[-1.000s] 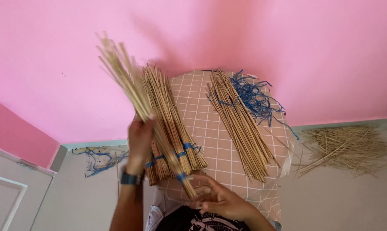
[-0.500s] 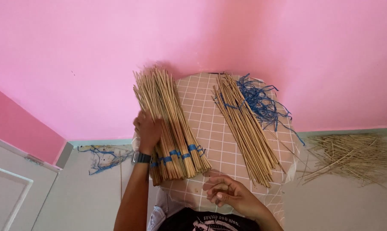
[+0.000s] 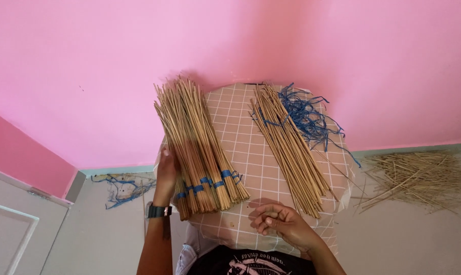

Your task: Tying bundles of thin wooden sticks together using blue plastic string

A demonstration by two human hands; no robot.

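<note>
Straw bundles (image 3: 200,153) under left hand (image 3: 167,170) fingers pressed flat, right hand (image 3: 281,224) fingers loosely curled, empty, loose sticks (image 3: 289,147) beside

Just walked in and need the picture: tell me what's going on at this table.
A person sits at a small table with a pink checked cover. The left hand rests on a stack of thin tan stick bundles tied with blue bands. The right hand is loosely curled over the table, holding nothing. Loose tan sticks lie beside a tangle of blue string.
</note>
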